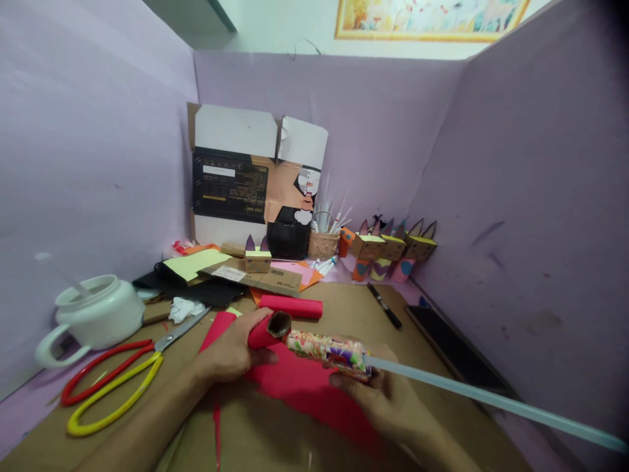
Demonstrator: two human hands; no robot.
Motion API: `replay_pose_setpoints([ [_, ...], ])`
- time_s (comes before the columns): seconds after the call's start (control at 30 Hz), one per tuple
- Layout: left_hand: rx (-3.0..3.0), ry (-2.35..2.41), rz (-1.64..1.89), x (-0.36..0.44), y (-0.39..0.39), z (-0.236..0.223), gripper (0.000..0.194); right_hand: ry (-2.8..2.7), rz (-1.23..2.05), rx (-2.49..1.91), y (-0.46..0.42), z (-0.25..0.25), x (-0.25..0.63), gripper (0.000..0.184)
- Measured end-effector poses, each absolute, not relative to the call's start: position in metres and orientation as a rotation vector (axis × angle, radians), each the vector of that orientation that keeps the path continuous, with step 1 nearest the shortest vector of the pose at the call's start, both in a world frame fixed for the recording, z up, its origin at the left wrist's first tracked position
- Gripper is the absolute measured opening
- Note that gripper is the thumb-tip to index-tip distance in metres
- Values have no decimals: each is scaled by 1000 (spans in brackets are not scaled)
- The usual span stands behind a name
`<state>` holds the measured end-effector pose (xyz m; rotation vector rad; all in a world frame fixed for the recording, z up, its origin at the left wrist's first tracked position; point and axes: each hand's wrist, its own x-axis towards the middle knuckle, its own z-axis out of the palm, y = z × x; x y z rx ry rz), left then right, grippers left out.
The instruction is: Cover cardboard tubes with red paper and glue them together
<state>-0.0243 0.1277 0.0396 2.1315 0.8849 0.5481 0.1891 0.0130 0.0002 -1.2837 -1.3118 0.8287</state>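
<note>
I couldn't read the tiny print (253, 187) on the carton (233, 128), the top edge cropped the framed picture (432, 18), and the glue gun (327, 351) hid part of the right hand (376, 396).

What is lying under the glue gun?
Red paper shows beneath the glue gun, on brown cardboard. The parts covered by it and the right hand cannot be seen.

Matt paper tube (260, 335), glossy pot (111, 314)
</note>
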Motion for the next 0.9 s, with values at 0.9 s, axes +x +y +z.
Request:
replay_pose_setpoints([
  [0.9,2113,856,547,-27,130,38,33,-1281,779,-1312,16,18,185,21],
])
